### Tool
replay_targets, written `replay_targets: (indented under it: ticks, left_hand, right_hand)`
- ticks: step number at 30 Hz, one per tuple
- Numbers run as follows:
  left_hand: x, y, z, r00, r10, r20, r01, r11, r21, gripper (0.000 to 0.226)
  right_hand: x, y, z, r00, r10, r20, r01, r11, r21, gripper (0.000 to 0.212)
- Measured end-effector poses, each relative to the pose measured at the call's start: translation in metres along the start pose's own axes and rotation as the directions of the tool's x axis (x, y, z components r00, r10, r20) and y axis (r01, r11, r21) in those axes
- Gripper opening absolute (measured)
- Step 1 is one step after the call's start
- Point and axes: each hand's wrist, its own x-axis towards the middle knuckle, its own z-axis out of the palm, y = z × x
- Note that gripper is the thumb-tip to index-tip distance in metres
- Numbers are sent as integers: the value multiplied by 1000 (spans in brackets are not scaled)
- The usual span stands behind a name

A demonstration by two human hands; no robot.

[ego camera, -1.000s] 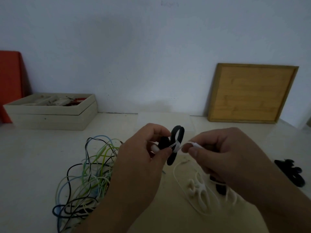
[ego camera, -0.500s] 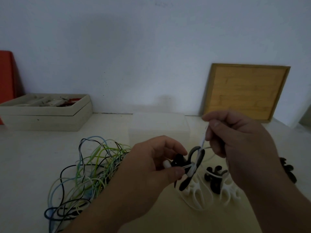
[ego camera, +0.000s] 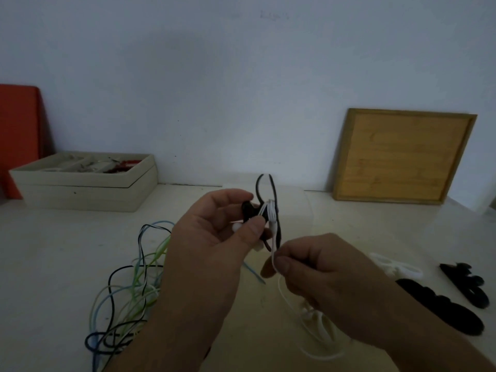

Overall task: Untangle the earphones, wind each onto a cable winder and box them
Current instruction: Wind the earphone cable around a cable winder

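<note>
A pale, cream-coloured table (ego camera: 53, 264) stretches in front of you in dim light and runs back to a plain bluish-white wall (ego camera: 241, 76). To your far right, a square wooden board (ego camera: 402, 157) with a raised frame around its edge stands on the table and leans back against the wall, its grain running in horizontal bands. At your far left, an orange-red panel (ego camera: 18, 130) stands upright against the same wall, cut off by the edge of the view. High on the wall, near the middle, there is a faint smudge (ego camera: 273, 16), too blurred to read.
</note>
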Motion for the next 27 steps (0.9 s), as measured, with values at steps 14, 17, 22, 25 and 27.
replay_targets:
  ticks: [14,17,22,25,27]
  left_hand:
    - [-4,-8,-3,997,73,-28,-59,933,354,31]
    - [-5,-7,-2,996,90,-3,-82,918,388,31]
    - [-5,-8,-3,998,69,-10,-60,918,391,31]
    - [-4,-9,-3,999,18,-33,-6,944,330,27]
    - [-3,-10,-3,999,-26,-48,38,960,276,23]
  right_hand:
    - [-6,-5,-4,981,-147,125,161,980,-115,21]
    - [-6,-6,-8,980,-170,99,177,982,-68,20]
    - [-8,-11,-13,977,-137,165,138,990,5,21]
    - [-8,-11,-8,960,-106,259,124,991,-56,21]
    - [-7,-8,-5,953,-92,290,134,983,-128,20]
